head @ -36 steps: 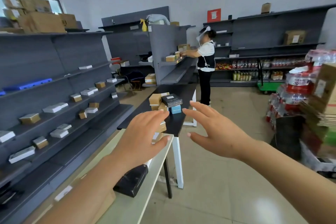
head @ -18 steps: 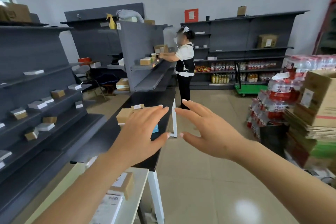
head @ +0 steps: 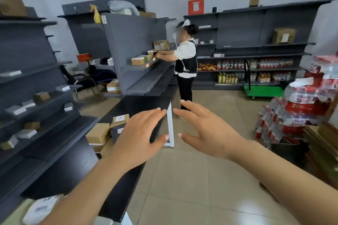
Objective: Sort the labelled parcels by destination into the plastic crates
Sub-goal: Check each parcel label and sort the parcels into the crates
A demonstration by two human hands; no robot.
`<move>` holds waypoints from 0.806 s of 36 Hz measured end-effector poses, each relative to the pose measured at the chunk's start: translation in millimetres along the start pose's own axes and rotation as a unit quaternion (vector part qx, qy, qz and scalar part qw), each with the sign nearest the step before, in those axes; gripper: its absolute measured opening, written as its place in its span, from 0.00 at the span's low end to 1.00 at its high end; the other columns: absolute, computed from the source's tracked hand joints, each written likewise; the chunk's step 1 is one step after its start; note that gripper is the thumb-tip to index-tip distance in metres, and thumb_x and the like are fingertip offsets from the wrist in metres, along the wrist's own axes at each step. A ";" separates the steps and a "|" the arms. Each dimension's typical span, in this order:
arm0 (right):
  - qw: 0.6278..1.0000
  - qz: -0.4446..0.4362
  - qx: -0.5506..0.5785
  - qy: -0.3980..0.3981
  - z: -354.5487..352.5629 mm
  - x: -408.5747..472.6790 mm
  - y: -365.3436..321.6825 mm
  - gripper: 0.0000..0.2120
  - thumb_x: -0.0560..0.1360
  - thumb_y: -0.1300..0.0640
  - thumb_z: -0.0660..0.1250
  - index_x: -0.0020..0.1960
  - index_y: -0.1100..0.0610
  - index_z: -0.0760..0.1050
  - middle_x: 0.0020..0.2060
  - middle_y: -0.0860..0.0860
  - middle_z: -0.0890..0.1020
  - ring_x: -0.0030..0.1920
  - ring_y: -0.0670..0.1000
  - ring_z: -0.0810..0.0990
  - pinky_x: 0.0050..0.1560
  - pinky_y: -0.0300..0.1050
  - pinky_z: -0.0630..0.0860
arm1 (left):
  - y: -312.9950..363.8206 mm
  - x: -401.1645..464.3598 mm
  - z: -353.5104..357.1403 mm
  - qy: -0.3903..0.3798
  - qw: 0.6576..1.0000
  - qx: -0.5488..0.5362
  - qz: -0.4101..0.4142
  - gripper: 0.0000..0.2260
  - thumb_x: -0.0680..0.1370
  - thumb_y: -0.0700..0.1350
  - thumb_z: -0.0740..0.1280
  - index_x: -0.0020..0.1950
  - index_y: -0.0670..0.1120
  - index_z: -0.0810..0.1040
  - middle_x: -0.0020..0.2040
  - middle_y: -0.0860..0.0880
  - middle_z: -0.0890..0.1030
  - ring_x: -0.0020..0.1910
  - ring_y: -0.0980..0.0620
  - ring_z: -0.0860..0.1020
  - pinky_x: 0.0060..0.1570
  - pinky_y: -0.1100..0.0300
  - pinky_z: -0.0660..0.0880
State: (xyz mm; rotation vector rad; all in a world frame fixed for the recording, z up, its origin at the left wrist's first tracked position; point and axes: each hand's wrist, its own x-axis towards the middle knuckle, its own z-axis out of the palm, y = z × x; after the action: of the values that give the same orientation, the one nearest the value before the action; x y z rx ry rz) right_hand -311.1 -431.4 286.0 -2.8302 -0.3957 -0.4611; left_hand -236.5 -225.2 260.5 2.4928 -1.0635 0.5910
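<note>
Head view shows both hands raised over the aisle with fingers spread and nothing held: the left hand hovers above the black table, the right hand off its edge, over the floor. The parcels lie clustered on that table, just beyond the left hand's fingers. The likely trouble is a one-handed grab at the pile, which could knock a small box off the near edge, or a label facing away, which could send a parcel to the wrong destination. No plastic crate is visible; small boxes sit scattered on the grey shelves at left.
</note>
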 end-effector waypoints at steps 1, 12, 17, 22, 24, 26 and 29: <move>1.000 0.000 0.004 -0.001 0.8 8.9 11.6 0.29 0.79 0.45 0.62 0.77 0.46 0.57 0.78 0.48 0.54 0.77 0.47 0.51 0.71 0.39 0.54 | -3.6 9.0 5.8 -0.002 1.000 0.005 -0.005 0.28 0.76 0.57 0.67 0.74 0.51 0.66 0.72 0.53 0.69 0.70 0.53 0.67 0.67 0.54 0.64; 0.998 -0.043 0.027 -0.021 47.5 133.0 94.7 0.29 0.79 0.45 0.62 0.77 0.46 0.57 0.78 0.47 0.55 0.77 0.47 0.52 0.72 0.39 0.53 | -86.1 90.7 68.3 -0.042 0.995 0.039 -0.085 0.29 0.78 0.58 0.64 0.76 0.57 0.59 0.75 0.59 0.62 0.72 0.59 0.60 0.66 0.65 0.54; 0.997 -0.061 0.022 -0.043 79.7 210.5 114.7 0.30 0.79 0.44 0.61 0.77 0.44 0.54 0.78 0.45 0.51 0.77 0.46 0.50 0.72 0.39 0.55 | -146.5 123.7 94.6 -0.048 0.991 0.032 -0.123 0.29 0.78 0.59 0.63 0.76 0.58 0.58 0.76 0.59 0.61 0.74 0.58 0.59 0.72 0.59 0.57; 0.994 -0.087 0.009 -0.073 106.5 281.3 128.3 0.30 0.80 0.43 0.59 0.78 0.42 0.51 0.78 0.43 0.48 0.77 0.44 0.46 0.66 0.35 0.49 | -207.9 151.7 108.4 -0.064 0.983 0.038 -0.169 0.29 0.79 0.60 0.61 0.77 0.59 0.55 0.76 0.60 0.59 0.75 0.59 0.57 0.70 0.63 0.50; 0.992 -0.100 0.010 -0.081 118.1 307.3 133.9 0.30 0.80 0.43 0.59 0.78 0.42 0.51 0.78 0.43 0.49 0.77 0.44 0.46 0.68 0.35 0.48 | -229.2 160.9 110.4 -0.062 0.981 0.044 -0.179 0.29 0.78 0.59 0.63 0.77 0.58 0.57 0.76 0.58 0.61 0.75 0.58 0.59 0.71 0.61 0.51; 0.990 -0.109 0.020 -0.091 130.8 333.0 139.2 0.30 0.79 0.43 0.60 0.78 0.42 0.52 0.78 0.43 0.49 0.77 0.45 0.46 0.70 0.37 0.49 | -248.5 168.0 112.6 -0.066 0.977 0.054 -0.197 0.30 0.78 0.59 0.64 0.77 0.57 0.57 0.76 0.58 0.61 0.75 0.57 0.59 0.69 0.63 0.49; 0.986 -0.129 0.029 -0.106 151.0 370.0 147.7 0.31 0.79 0.43 0.60 0.78 0.43 0.52 0.78 0.43 0.49 0.77 0.44 0.46 0.74 0.41 0.52 | -275.5 177.0 118.9 -0.070 0.972 0.074 -0.214 0.30 0.78 0.60 0.63 0.77 0.55 0.58 0.75 0.57 0.63 0.74 0.57 0.60 0.68 0.65 0.48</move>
State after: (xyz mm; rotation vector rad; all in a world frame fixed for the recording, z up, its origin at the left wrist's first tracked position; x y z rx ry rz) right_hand 112.7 -443.6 244.0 -2.7906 -0.8099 -0.1909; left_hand 106.9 -208.0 204.5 2.8083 -0.5073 0.3788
